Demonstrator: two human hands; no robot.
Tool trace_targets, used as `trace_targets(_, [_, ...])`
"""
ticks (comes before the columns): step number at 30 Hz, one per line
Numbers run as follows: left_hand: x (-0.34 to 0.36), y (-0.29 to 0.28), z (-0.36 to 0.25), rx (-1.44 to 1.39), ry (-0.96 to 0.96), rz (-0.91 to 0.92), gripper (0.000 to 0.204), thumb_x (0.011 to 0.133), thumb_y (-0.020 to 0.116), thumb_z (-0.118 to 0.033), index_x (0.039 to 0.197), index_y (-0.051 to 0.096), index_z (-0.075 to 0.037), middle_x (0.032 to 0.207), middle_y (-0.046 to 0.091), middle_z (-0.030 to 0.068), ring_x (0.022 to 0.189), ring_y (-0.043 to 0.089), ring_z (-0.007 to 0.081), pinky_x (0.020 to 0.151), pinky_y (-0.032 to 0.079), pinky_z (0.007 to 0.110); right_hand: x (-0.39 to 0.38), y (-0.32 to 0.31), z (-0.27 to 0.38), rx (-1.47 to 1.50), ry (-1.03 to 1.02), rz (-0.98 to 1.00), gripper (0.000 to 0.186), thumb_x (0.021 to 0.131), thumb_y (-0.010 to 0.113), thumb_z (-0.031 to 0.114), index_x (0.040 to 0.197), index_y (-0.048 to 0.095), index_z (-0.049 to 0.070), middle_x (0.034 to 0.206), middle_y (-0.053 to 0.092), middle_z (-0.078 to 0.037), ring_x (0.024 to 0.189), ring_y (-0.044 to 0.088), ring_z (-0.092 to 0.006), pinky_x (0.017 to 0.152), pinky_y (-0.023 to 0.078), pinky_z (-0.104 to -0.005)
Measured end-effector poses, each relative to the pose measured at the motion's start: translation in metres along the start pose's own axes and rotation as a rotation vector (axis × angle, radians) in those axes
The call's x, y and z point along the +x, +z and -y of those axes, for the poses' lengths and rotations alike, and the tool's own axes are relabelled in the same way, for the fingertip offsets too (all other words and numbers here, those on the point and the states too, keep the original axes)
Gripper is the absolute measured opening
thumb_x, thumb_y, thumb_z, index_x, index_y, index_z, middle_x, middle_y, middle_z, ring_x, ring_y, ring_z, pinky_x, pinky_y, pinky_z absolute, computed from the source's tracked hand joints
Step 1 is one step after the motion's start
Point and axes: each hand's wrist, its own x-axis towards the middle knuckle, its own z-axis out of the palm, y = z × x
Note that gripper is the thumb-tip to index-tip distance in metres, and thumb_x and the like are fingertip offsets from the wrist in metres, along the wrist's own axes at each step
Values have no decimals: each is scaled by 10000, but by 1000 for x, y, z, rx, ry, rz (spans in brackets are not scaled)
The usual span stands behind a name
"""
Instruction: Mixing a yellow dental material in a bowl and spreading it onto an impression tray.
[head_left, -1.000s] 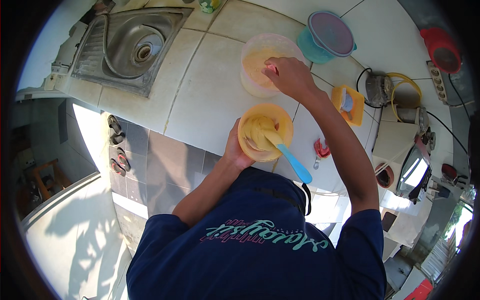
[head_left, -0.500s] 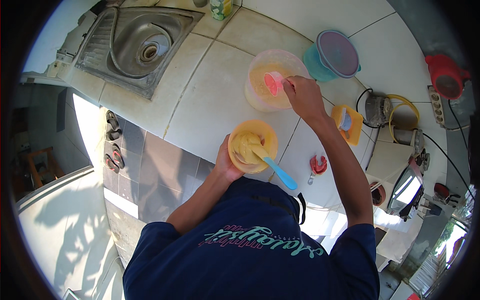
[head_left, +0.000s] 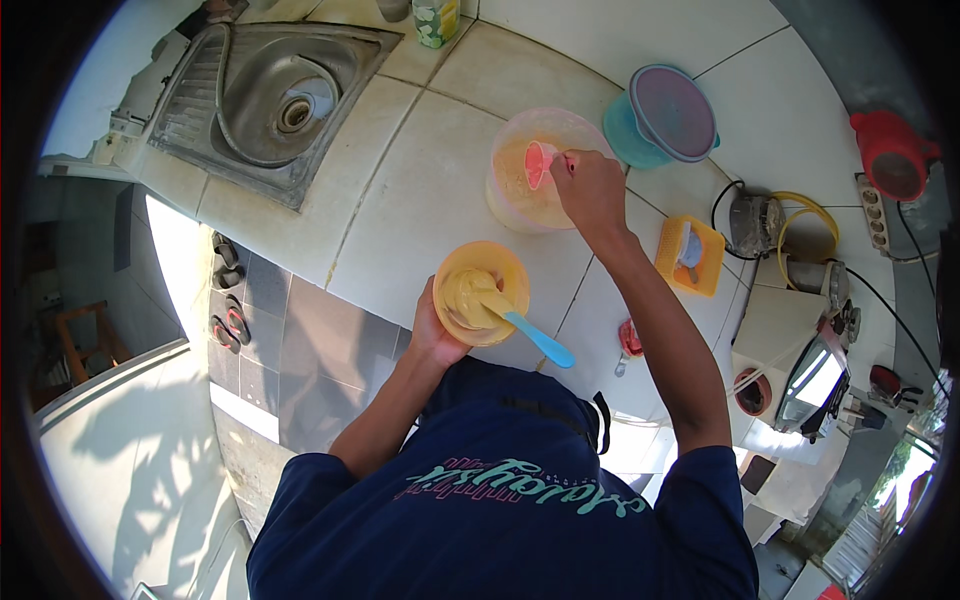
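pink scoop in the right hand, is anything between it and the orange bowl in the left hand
Only the near rim of the pale tub visibly lies between the pink scoop in the right hand and the orange bowl in the left hand. The blue spatula sticks out toward the lower right, off that line.

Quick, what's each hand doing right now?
Left hand: holding the orange bowl by its left side.
Right hand: closed, holding the pink scoop.
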Motion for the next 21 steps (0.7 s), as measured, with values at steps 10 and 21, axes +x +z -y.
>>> trace_targets(10, [4, 3, 3, 55, -5, -13, 516, 999, 400, -409, 1359, 462, -44, 1343, 534, 156, 1236, 529, 309, 1056, 432, 500, 14, 31, 8, 145, 103, -37, 319, 850, 606, 225, 664, 656, -29, 596, 620, -198, 564, 624, -357, 585, 497, -439])
trace_targets(21, [14, 13, -6, 34, 40, 19, 495, 993, 396, -380, 1352, 473, -48, 1321, 547, 156, 1215, 540, 311, 1047, 433, 510, -33, -23, -9, 311, 63, -58, 269, 908, 598, 227, 858, 711, -12, 628, 628, -82, 518, 540, -157, 554, 447, -296])
